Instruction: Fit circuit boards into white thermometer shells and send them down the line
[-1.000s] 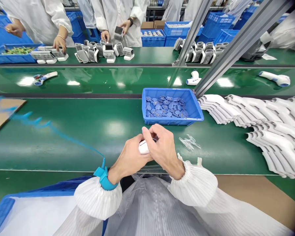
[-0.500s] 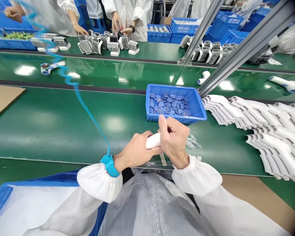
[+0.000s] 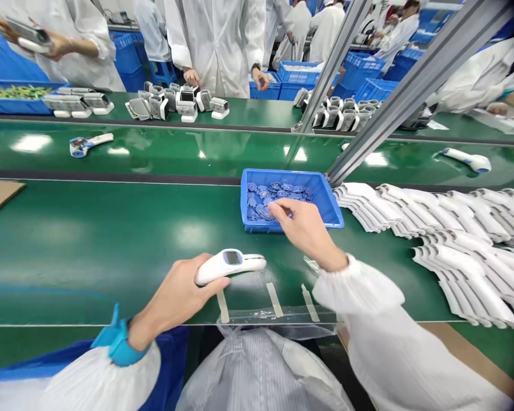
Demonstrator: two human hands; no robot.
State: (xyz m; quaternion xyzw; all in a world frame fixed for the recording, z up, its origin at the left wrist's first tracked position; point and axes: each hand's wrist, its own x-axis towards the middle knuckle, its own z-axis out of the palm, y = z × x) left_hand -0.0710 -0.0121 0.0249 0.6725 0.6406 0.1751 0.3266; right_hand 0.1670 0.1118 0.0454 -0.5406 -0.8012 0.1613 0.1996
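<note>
In my left hand [image 3: 177,294] is a white handheld infrared thermometer [image 3: 214,268] with a small dark screen, held just above the green bench and pointing right. A teal strap [image 3: 122,345] circles my left wrist. My right hand [image 3: 306,225] hovers over the near side of a blue plastic bin [image 3: 336,218], fingertips pinched together. Whether anything is between those fingertips cannot be made out. Inside the bin lie many small oval blue parts [image 3: 257,197]. Just under my right wrist, some thin clear pieces [image 3: 312,264] show on the bench.
Rows of nested white shells [image 3: 466,262] cover the bench at right. A slanted metal post [image 3: 405,94] rises behind the bin. Tape strips [image 3: 274,299] mark the front edge. Partly built thermometers [image 3: 85,145] lie on the belt beyond. Across it, co-workers stand by grey-and-white devices [image 3: 158,105].
My hands have parted. The left hand has moved left with the thermometer, whose screen now shows; the right has let go of it and moved over the blue bin. The view has tilted up.
</note>
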